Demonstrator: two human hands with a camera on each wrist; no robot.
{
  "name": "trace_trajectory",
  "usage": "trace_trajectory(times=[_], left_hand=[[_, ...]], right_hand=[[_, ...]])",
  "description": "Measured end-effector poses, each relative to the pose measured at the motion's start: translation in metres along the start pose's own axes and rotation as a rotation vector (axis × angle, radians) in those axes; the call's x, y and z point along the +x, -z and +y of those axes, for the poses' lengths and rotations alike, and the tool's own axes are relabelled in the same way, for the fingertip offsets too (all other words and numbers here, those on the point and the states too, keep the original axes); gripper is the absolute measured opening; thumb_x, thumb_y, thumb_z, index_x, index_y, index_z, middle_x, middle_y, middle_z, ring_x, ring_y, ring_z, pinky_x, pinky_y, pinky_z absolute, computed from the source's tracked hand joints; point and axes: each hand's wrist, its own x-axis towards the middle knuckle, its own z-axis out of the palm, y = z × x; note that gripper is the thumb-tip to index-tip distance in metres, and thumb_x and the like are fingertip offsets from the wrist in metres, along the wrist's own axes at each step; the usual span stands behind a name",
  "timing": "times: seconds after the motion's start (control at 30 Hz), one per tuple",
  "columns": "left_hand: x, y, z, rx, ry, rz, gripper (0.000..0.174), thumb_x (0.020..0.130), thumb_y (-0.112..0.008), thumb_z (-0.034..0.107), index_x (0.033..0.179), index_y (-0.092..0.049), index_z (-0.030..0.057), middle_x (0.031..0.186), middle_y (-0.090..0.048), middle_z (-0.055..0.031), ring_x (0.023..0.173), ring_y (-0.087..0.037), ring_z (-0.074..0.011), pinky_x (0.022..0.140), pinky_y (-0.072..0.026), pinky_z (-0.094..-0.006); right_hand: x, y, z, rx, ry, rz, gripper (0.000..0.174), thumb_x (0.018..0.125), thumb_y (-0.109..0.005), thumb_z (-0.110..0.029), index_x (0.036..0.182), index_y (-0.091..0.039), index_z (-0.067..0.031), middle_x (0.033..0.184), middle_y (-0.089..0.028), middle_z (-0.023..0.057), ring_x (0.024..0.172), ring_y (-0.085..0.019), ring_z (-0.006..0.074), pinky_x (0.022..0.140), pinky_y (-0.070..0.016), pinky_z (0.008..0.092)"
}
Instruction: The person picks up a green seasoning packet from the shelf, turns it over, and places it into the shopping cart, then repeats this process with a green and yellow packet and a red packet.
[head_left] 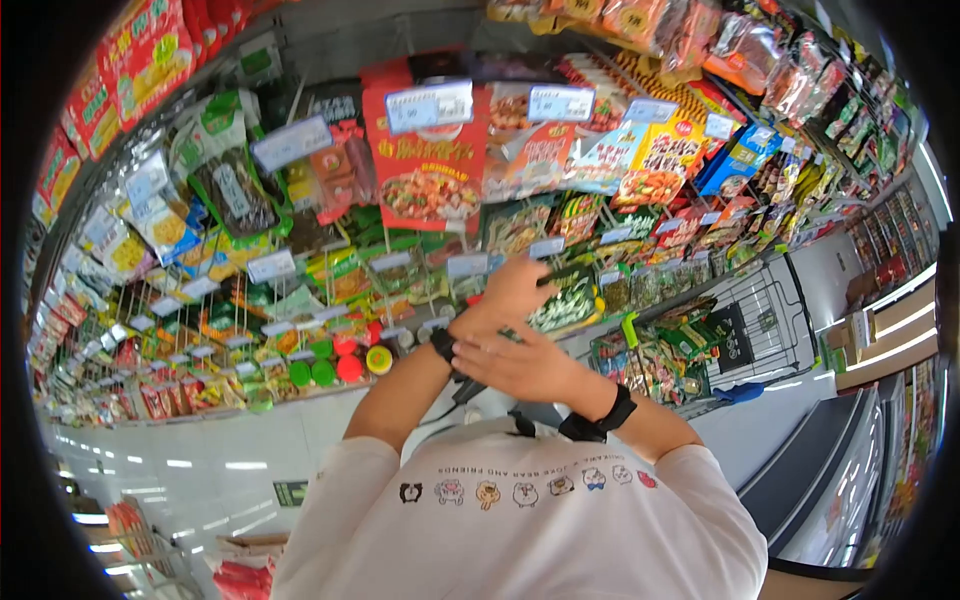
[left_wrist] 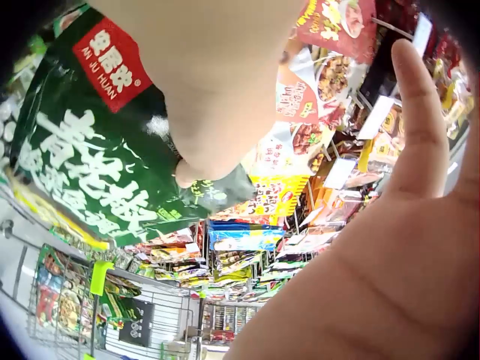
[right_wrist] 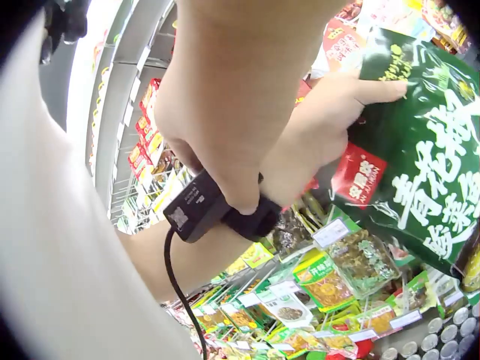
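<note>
My left hand (head_left: 512,295) grips a dark green food packet (left_wrist: 94,169) with white lettering and a red label. In the left wrist view its thumb presses on the packet's front. The right wrist view shows the packet hanging tilted from the left hand (right_wrist: 326,112). My right hand (head_left: 530,365) reaches across to the left wrist. Its thumb and fingers lie around the small black wrist camera (right_wrist: 195,206) strapped there, from which a cable hangs. The right palm (left_wrist: 390,262) fills the lower right of the left wrist view.
Shelves ahead carry bagged foods, with a red packet (head_left: 430,170) hanging at the centre and price tags (head_left: 430,105) along the racks. Jars with coloured lids (head_left: 345,368) stand lower left. At the right is a shopping cart (head_left: 785,320) with packets inside.
</note>
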Motion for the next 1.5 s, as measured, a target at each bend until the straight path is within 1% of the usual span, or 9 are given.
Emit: trace_trajectory(times=[0.27, 0.47, 0.67, 0.8, 1.0, 1.13, 1.17, 1.27, 1.5], left_hand=[[0.010, 0.032, 0.020, -0.412, 0.159, -0.017, 0.027, 0.064, -0.070, 0.023, 0.073, -0.063, -0.0018, 0.059, -0.057, -0.0134, 0.051, -0.053, -0.0187, 0.052, -0.0407, -0.0303], [0.005, 0.037, 0.029, -0.116, 0.057, -0.111, 0.030, 0.063, -0.068, 0.030, 0.073, -0.062, 0.0028, 0.066, -0.056, -0.0165, 0.070, -0.055, -0.0335, 0.061, -0.0426, -0.0414], [0.005, 0.047, 0.033, -0.388, 0.096, -0.182, 0.023, 0.065, -0.070, 0.019, 0.077, -0.063, -0.0001, 0.058, -0.057, -0.0117, 0.052, -0.055, -0.0159, 0.053, -0.0421, -0.0292], [0.008, 0.041, 0.033, -0.456, 0.197, -0.241, 0.021, 0.069, -0.069, 0.017, 0.079, -0.064, -0.0008, 0.066, -0.062, -0.0067, 0.059, -0.056, -0.0098, 0.057, -0.0431, -0.0243], [0.022, 0.053, 0.032, -1.431, 0.525, 0.236, 0.018, 0.081, -0.055, 0.022, 0.076, -0.058, 0.0045, 0.076, -0.060, -0.0047, 0.074, -0.056, -0.0127, 0.072, -0.0430, -0.0264], [0.020, 0.059, 0.030, -2.560, 0.464, 0.584, 0.027, 0.085, -0.046, 0.022, 0.062, -0.042, 0.0077, 0.058, -0.041, -0.0003, 0.057, -0.041, -0.0136, 0.057, -0.0367, -0.0281], [0.022, 0.058, 0.029, -2.485, 0.649, 0.871, 0.027, 0.085, -0.041, 0.019, 0.061, -0.037, 0.0082, 0.058, -0.033, -0.0007, 0.055, -0.036, -0.0144, 0.055, -0.0333, -0.0294], [0.014, 0.044, 0.011, -2.601, 0.561, 1.154, 0.024, 0.083, -0.038, 0.018, 0.062, -0.037, 0.0087, 0.060, -0.036, -0.0022, 0.056, -0.036, -0.0149, 0.056, -0.0331, -0.0298], [-0.001, 0.028, 0.000, -2.642, 0.449, 1.418, 0.016, 0.081, -0.035, 0.016, 0.067, -0.038, 0.0096, 0.060, -0.036, -0.0009, 0.055, -0.036, -0.0145, 0.054, -0.0335, -0.0296]], right_hand=[[-0.044, -0.004, 0.009, -0.171, -0.363, 0.143, 0.031, 0.070, -0.063, -0.019, 0.100, -0.058, -0.0165, 0.112, -0.053, 0.0008, 0.105, -0.045, 0.0165, 0.096, -0.0277, 0.0404], [-0.055, 0.024, 0.043, -0.132, -0.798, 0.546, 0.057, 0.065, -0.069, -0.012, 0.116, -0.045, -0.0042, 0.110, -0.051, 0.0139, 0.104, -0.046, 0.0256, 0.093, -0.0304, 0.0398], [-0.111, -0.010, 0.070, 0.723, -1.078, 0.373, 0.041, 0.073, -0.067, -0.012, 0.109, -0.051, -0.0001, 0.090, -0.060, 0.0103, 0.079, -0.057, 0.0154, 0.072, -0.0445, 0.0277], [-0.114, 0.000, 0.074, 0.734, -1.061, 0.225, 0.020, 0.080, -0.059, -0.011, 0.096, -0.058, 0.0005, 0.070, -0.059, 0.0036, 0.062, -0.050, 0.0077, 0.060, -0.0422, 0.0236], [-0.130, 0.006, 0.075, 0.609, -1.085, 0.249, 0.018, 0.083, -0.056, -0.015, 0.090, -0.059, 0.0014, 0.060, -0.053, 0.0005, 0.056, -0.042, 0.0056, 0.052, -0.0375, 0.0229], [-0.151, 0.004, 0.078, 0.663, -1.165, 0.401, 0.019, 0.085, -0.054, -0.016, 0.087, -0.058, 0.0017, 0.059, -0.050, -0.0007, 0.055, -0.038, 0.0051, 0.050, -0.0345, 0.0231], [-0.157, 0.005, 0.081, 0.695, -1.181, 0.410, 0.020, 0.086, -0.054, -0.018, 0.084, -0.057, 0.0021, 0.058, -0.048, -0.0015, 0.054, -0.036, 0.0054, 0.049, -0.0327, 0.0234], [-0.162, 0.014, 0.085, 0.702, -1.188, 0.394, 0.022, 0.085, -0.054, -0.019, 0.080, -0.056, 0.0022, 0.057, -0.047, -0.0007, 0.053, -0.035, 0.0058, 0.048, -0.0322, 0.0232], [-0.186, 0.026, 0.090, 0.651, -1.122, 0.293, 0.025, 0.084, -0.056, -0.022, 0.081, -0.057, 0.0018, 0.055, -0.045, 0.0021, 0.053, -0.035, 0.0071, 0.048, -0.0329, 0.0239]])
